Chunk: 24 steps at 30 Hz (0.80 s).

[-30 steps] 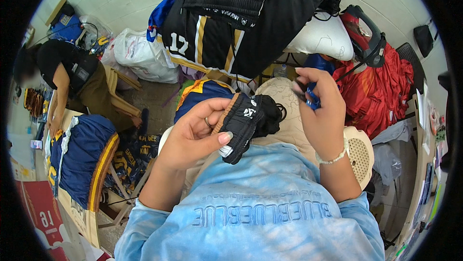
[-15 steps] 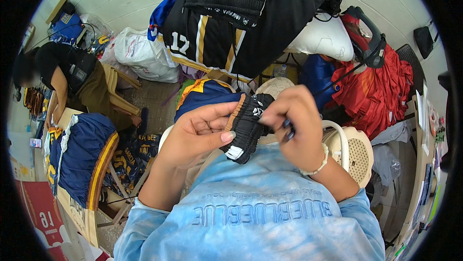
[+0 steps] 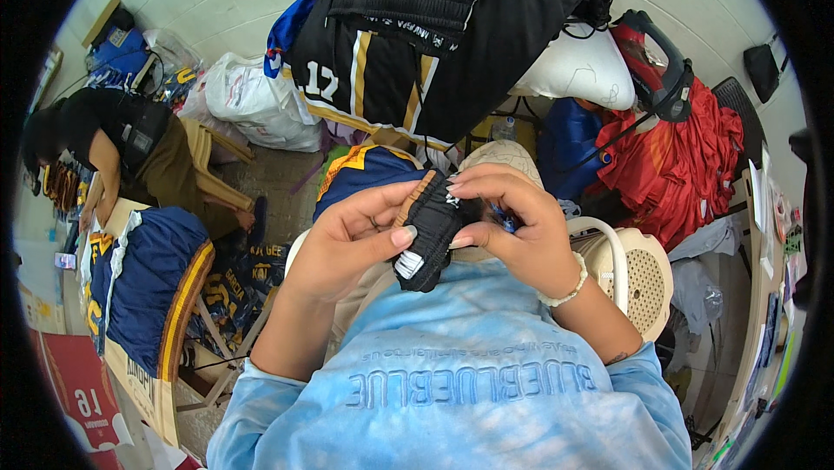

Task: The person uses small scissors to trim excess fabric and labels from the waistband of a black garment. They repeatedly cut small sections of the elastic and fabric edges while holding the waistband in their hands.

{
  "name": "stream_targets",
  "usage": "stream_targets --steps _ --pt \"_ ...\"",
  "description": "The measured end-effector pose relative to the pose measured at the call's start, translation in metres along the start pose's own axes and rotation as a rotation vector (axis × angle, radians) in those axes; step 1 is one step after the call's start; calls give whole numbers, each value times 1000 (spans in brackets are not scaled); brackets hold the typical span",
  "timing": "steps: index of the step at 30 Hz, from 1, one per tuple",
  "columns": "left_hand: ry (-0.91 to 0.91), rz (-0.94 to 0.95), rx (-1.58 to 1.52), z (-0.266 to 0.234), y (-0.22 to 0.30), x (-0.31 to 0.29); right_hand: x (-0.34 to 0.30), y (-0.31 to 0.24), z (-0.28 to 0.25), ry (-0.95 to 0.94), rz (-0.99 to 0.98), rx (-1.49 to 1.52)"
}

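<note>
A bunched black elastic waistband (image 3: 427, 231) with white lettering and a white patch is held up in front of my chest. A tan strip runs along its left edge. My left hand (image 3: 347, 240) grips that edge, thumb on the front and fingers behind. My right hand (image 3: 526, 231) pinches the other side between thumb and fingers. Inside my right palm sits a small dark blue, shiny object (image 3: 502, 217), mostly hidden, whose kind I cannot make out. Beyond my hands lies a navy garment (image 3: 369, 176) with a yellow-orange trim.
Black shorts (image 3: 382, 70) with gold and white stripes lie piled ahead. A red-and-grey iron (image 3: 665, 79) stands by a red cloth heap (image 3: 669, 166). At left, a person in black (image 3: 130, 127) bends near navy shorts (image 3: 161, 270) on a board. A beige plastic chair (image 3: 634, 274) is at right.
My right hand, blurred and slightly away from the waistband before, has come in to its right side and now pinches it. My left hand keeps its grip; the waistband has shifted slightly left.
</note>
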<state>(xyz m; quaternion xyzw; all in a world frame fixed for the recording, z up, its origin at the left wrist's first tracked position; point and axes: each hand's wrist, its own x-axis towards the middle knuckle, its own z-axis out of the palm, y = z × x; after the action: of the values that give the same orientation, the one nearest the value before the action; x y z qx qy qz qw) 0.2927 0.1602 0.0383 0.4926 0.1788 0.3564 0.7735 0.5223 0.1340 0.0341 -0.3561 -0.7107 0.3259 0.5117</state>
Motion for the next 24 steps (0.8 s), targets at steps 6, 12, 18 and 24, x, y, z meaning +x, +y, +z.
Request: stream_targets --steps 6,12,18,24 --pt "16 20 90 2 0 1 -3 2 -1 116 13 -166" --pt "243 -7 118 3 1 0 -10 -18 -5 50 187 -89" --pt "271 40 144 12 1 -4 -6 -28 -6 -130 -25 -206" --pt "177 59 96 7 -10 2 -7 -14 8 -129 -249 -367"
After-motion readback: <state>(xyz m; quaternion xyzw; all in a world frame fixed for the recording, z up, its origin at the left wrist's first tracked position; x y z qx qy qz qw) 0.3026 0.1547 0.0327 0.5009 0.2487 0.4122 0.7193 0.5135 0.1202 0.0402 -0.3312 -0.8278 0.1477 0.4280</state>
